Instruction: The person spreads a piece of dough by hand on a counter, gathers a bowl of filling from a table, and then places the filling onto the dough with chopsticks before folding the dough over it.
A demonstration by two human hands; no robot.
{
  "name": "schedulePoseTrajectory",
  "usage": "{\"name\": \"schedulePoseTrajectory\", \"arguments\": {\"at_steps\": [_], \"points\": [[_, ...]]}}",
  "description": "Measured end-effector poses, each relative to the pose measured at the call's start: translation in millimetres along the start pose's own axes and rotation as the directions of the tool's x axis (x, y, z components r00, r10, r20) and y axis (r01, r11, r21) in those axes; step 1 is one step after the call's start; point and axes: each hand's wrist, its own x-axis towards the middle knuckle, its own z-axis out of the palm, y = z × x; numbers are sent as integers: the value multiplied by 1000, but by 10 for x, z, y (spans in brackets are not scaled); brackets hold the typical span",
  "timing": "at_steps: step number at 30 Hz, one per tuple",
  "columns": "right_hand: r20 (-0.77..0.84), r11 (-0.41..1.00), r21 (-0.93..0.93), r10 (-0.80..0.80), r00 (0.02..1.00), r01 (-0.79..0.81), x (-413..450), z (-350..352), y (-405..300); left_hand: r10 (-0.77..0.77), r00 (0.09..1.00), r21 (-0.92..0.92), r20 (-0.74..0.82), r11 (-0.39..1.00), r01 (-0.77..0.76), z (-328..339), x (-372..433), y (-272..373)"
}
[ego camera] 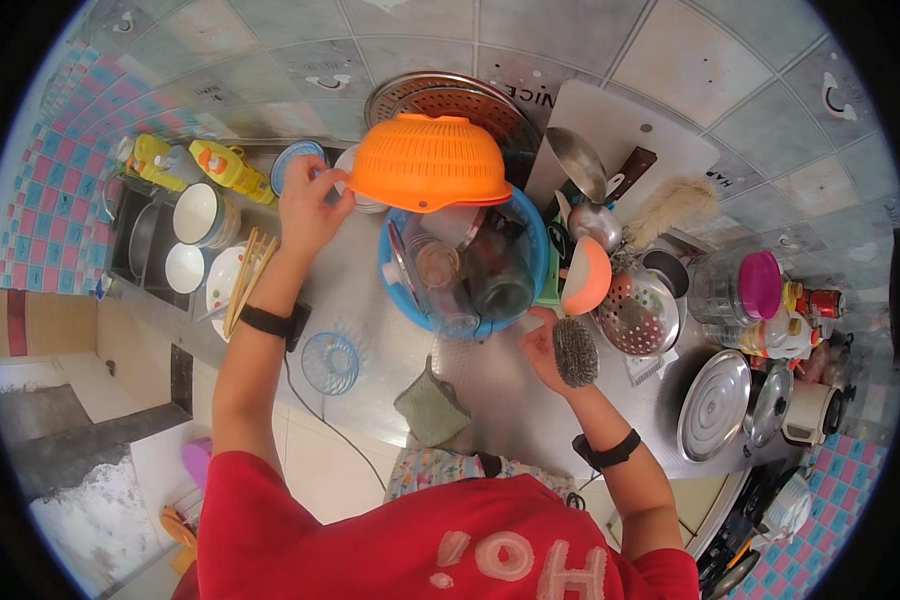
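Observation:
My left hand (307, 202) pinches the left rim of an orange plastic colander (431, 161), which is tilted upside down over the back of a blue plastic basin (397, 304). Inside the basin lie a clear container (439, 274), a dark glass jar (506, 281) and a round lid (409, 262) on edge. Beside the basin's front right rim is my right hand (544, 349), fingers bent. Whether it grips the rim I cannot tell. A steel wool scrubber (576, 352) covers part of that hand, just below a pink-and-orange cup-like piece (587, 276).
A clear blue glass bowl (330, 364) and green cloth (431, 409) lie on the steel counter (495, 412). White bowls (195, 214) and chopsticks (251, 277) stand left, near the sink (146, 240). Rightward are a perforated steel strainer (637, 311), clear jar (720, 289) and pot lid (715, 405).

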Motion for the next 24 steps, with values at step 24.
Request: {"name": "schedulePoseTrajectory", "arguments": {"at_steps": [24], "points": [[362,885,335,194,912,-322,371,14,-467,24,997,18,77,1000,-26,82,-69,-13]]}}
